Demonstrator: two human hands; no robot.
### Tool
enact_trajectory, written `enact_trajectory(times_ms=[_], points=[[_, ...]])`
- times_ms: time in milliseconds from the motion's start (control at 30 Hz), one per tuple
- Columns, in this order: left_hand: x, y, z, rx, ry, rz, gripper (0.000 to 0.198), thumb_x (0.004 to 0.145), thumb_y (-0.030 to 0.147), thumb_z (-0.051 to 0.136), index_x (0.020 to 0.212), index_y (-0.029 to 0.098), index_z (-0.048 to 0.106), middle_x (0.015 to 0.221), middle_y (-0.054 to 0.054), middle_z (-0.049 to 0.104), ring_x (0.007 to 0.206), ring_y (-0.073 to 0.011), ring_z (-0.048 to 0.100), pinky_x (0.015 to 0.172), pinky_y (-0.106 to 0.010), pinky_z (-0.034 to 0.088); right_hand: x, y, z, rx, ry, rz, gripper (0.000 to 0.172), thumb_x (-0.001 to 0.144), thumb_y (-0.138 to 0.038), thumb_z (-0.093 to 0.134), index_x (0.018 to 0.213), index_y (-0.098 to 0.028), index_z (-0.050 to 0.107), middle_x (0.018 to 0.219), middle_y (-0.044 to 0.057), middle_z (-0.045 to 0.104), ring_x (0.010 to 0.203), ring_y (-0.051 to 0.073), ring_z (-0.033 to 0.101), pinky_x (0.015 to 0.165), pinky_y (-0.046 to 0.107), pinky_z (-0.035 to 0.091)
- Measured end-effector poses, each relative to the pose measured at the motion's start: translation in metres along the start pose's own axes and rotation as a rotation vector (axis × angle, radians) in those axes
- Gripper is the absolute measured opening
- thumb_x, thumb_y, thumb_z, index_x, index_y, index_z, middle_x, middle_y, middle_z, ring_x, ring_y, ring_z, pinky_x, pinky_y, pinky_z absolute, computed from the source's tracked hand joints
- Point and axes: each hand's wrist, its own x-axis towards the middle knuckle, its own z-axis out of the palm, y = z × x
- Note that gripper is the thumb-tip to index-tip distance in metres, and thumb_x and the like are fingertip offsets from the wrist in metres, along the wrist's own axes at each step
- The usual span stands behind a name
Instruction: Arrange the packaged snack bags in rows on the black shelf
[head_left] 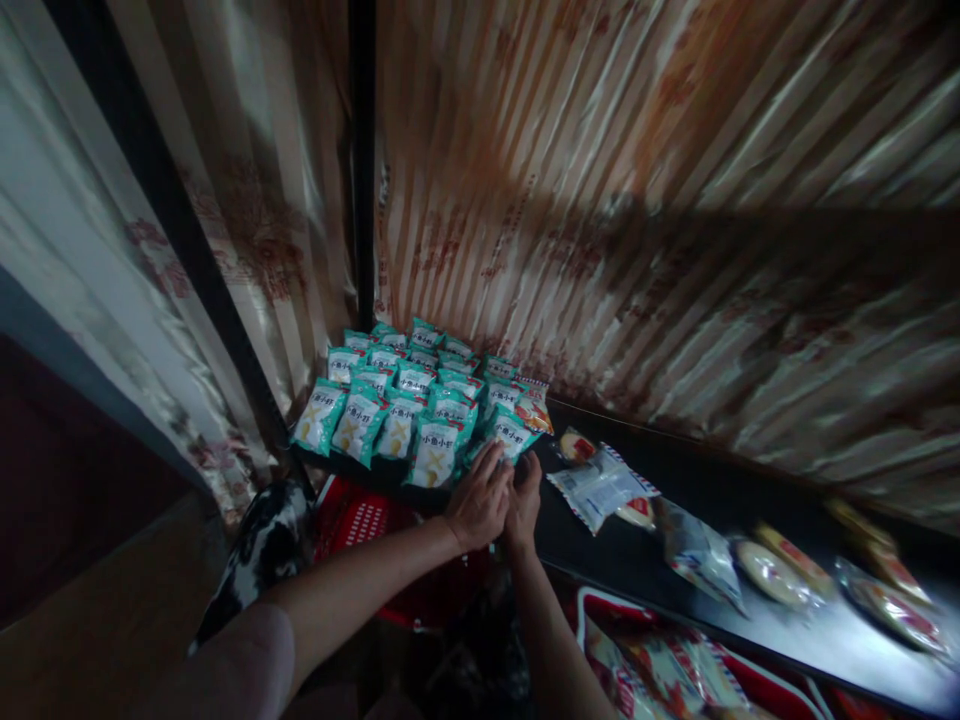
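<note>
Far left, a striped, red-printed curtain point(277, 200) hangs behind a slanting black post point(165, 220); a second black post point(362, 200) stands at the corner, and the back curtain point(525, 180) runs in folds along the rest of the wall. Light dim. Below, black-and-white patterned cloth point(270, 540), then a red basket point(334, 505) under the front edge of a black shelf point(562, 530); slotted wall seen, contents too dark to read. On the shelf's left end, teal-and-white snack bags point(360, 425) stand packed in rows, leaning on one another: roughly twenty, overlap prevents an exact count. At the right end of their front row is one teal bag point(510, 432), tilted back; both hands meet at its lower edge. Left hand point(481, 500): fingers together and partly bent. Right hand point(523, 500): partly curled, just beside the left. Whether either grips the bag or only touches it, I cannot tell. One red-and-white bag point(535, 408) stands just behind. Farther right, at least eight loose packs lie flat, among them two silvery bags point(600, 485) and four round packs point(772, 572). Beneath, a white-rimmed red basket point(600, 594) holds several printed bags point(675, 670), number unclear.
</note>
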Motion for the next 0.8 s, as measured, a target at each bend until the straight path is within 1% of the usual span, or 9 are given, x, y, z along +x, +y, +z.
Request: enact_trajectory(times_ms=[67,133,233,300,400,500,600,700,800], points=[[0.003,-0.002,0.004,0.01,-0.005,-0.03,0.038,0.091,0.014,0.032,0.123,0.003,0.048,0.146,-0.023,0.034,0.143,-0.027,0.017,0.114,-0.048,0.032,0.001,0.002,0.0,-0.008,-0.006,0.008,0.084,0.073,-0.058,0.049,0.138,-0.007,0.036,0.136,0.025,0.047,0.126,0.035,0.046,0.101,0.048,0.038],[0.005,-0.003,0.006,0.013,-0.004,-0.066,0.036,0.092,0.016,0.032,0.121,0.006,0.049,0.147,-0.022,0.034,0.143,-0.0269,0.017,0.113,-0.05,0.033,0.002,0.004,0.0,-0.014,-0.007,0.0,0.082,0.073,-0.055,0.05,0.138,-0.007,0.035,0.135,0.025,0.048,0.125,0.035,0.048,0.099,0.048,0.039],[0.009,-0.004,0.009,0.008,-0.005,-0.103,0.032,0.092,0.017,0.032,0.118,0.011,0.051,0.149,-0.019,0.032,0.143,-0.0267,0.016,0.113,-0.052,0.033,0.003,0.005,0.001,-0.006,-0.012,-0.024,0.077,0.075,-0.052,0.05,0.138,-0.01,0.036,0.133,0.023,0.051,0.121,0.034,0.05,0.097,0.048,0.04],[0.011,-0.005,0.012,0.006,-0.013,-0.118,0.031,0.091,0.017,0.033,0.117,0.01,0.051,0.149,-0.019,0.031,0.144,-0.0273,0.015,0.114,-0.052,0.032,0.004,0.005,0.001,0.0,-0.02,-0.024,0.076,0.075,-0.051,0.05,0.137,-0.011,0.037,0.132,0.021,0.053,0.119,0.033,0.052,0.096,0.047,0.041],[0.013,-0.007,0.02,-0.003,-0.007,-0.141,0.033,0.091,0.018,0.034,0.12,0.01,0.048,0.15,-0.019,0.029,0.144,-0.0279,0.015,0.114,-0.052,0.032,0.006,0.004,0.0,0.01,-0.033,-0.021,0.074,0.074,-0.051,0.05,0.137,-0.012,0.038,0.132,0.02,0.053,0.118,0.031,0.053,0.096,0.045,0.041],[0.012,-0.008,0.032,-0.023,0.029,-0.174,0.035,0.092,0.018,0.032,0.124,0.012,0.045,0.152,-0.017,0.027,0.144,-0.0276,0.015,0.114,-0.054,0.032,0.007,0.003,-0.002,0.016,-0.044,-0.034,0.071,0.076,-0.05,0.049,0.138,-0.015,0.038,0.135,0.017,0.051,0.12,0.029,0.051,0.098,0.043,0.04],[0.011,-0.009,0.04,-0.043,0.046,-0.202,0.036,0.093,0.019,0.031,0.126,0.012,0.044,0.151,-0.017,0.028,0.144,-0.028,0.015,0.113,-0.055,0.031,0.007,0.001,-0.003,0.014,-0.04,-0.032,0.07,0.077,-0.049,0.049,0.137,-0.016,0.038,0.134,0.016,0.053,0.119,0.028,0.052,0.099,0.043,0.04],[0.01,-0.009,0.041,-0.057,0.041,-0.207,0.037,0.093,0.021,0.031,0.126,0.01,0.044,0.15,-0.018,0.029,0.144,-0.0281,0.015,0.113,-0.054,0.032,0.006,-0.002,-0.004,0.024,-0.018,-0.009,0.071,0.076,-0.05,0.049,0.136,-0.015,0.039,0.13,0.017,0.056,0.117,0.028,0.054,0.098,0.043,0.041],[0.011,-0.007,0.038,-0.06,0.044,-0.216,0.036,0.093,0.021,0.031,0.124,0.009,0.045,0.15,-0.019,0.029,0.143,-0.0283,0.017,0.113,-0.053,0.031,0.005,-0.004,-0.004,0.045,-0.021,0.015,0.072,0.075,-0.049,0.05,0.137,-0.014,0.038,0.13,0.018,0.056,0.117,0.028,0.055,0.098,0.044,0.042]])
